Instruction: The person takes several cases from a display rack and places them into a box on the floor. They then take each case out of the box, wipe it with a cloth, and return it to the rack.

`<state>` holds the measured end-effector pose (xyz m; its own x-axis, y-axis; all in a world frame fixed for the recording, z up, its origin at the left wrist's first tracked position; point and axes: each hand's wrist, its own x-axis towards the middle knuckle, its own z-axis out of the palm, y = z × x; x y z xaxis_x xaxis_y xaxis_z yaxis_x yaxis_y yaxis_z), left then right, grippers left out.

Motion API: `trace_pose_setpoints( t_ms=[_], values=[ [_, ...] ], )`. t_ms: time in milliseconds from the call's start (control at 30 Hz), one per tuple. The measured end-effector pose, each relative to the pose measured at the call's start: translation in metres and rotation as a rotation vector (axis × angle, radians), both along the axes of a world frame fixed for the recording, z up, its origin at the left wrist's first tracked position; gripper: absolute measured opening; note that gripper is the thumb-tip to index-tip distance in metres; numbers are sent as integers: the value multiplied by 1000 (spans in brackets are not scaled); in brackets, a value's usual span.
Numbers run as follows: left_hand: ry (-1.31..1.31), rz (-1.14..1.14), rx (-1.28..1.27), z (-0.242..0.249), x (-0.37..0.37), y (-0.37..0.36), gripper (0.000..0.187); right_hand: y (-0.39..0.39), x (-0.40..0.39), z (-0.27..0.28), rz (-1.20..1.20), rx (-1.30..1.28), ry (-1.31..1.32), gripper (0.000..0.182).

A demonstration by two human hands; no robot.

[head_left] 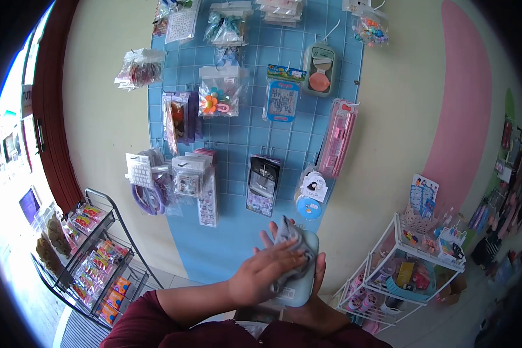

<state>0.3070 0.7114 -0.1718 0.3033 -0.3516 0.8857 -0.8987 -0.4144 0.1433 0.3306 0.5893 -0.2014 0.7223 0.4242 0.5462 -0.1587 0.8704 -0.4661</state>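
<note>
A grey cloth (290,235) lies bunched against a pale blue-green case (308,278) in front of my body. My left hand (261,269), with its forearm coming from the left of the view, presses the cloth onto the case with its fingers over it. On the right side, my right hand (318,290) wraps round the case from below and behind, its thumb along the edge. A small white label (286,293) shows near the case's lower end. The case is tilted nearly upright, and the cloth covers part of its face.
A wire grid (238,133) with hanging packets stands ahead. At the lower left is a black rack (134,246) with snack packets; at the lower right, a white shelf unit (383,243) with small goods. A green compact case (320,69) hangs on the grid.
</note>
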Motion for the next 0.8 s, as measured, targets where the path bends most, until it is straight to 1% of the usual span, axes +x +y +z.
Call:
trace_pose_setpoints(
  t_ms=[33,67,100,167,200,233,267,300,367,400,433,500,533,567,633,667,733,767,800],
  values=[
    [-58,-134,64,-6,-1,-1,40,-3,2,3,51,78,6,96],
    [-109,-227,129,-9,-2,-1,44,-5,4,5,47,79,6,96],
    [-108,-232,129,-9,-2,-1,44,-8,6,6,26,57,5,98],
    [-249,-237,276,-10,-5,-4,44,-14,6,5,-17,9,11,103],
    [-144,-164,199,-6,-8,-3,44,-13,3,3,12,17,-40,101],
    [-36,-90,122,-1,-9,-1,44,-10,-4,1,9,42,-56,96],
    [-21,23,14,-3,-2,-2,45,-10,-7,0,1,40,-35,93],
    [-12,17,17,-5,-4,-3,45,-11,-9,-1,-6,41,-14,90],
    [66,-164,120,-11,-9,-7,48,-20,4,2,-173,86,-9,90],
    [44,-339,133,-18,-8,-13,50,-26,11,5,-266,107,-1,91],
    [41,-341,135,-21,-7,-12,50,-28,10,6,-268,109,-4,91],
    [137,-462,83,-16,-10,-11,45,-29,5,12,-378,128,-93,92],
    [198,-287,56,-3,-15,-8,40,-24,-4,13,-395,65,-133,95],
    [202,-165,-54,2,-9,-7,42,-14,-11,9,-367,71,-146,96],
    [306,-100,-159,-4,-3,-7,46,-5,-15,14,-402,57,-109,95],
    [317,-102,-157,-6,-7,-9,46,-9,-9,17,-406,87,-122,94],
    [103,-391,20,-12,-16,-12,38,-24,8,25,-398,181,-143,91],
    [123,-397,19,-16,-20,-10,38,-33,16,25,-406,178,-124,91],
    [206,-431,49,-19,-23,-5,41,-43,24,23,-380,198,-166,91]
  ],
)
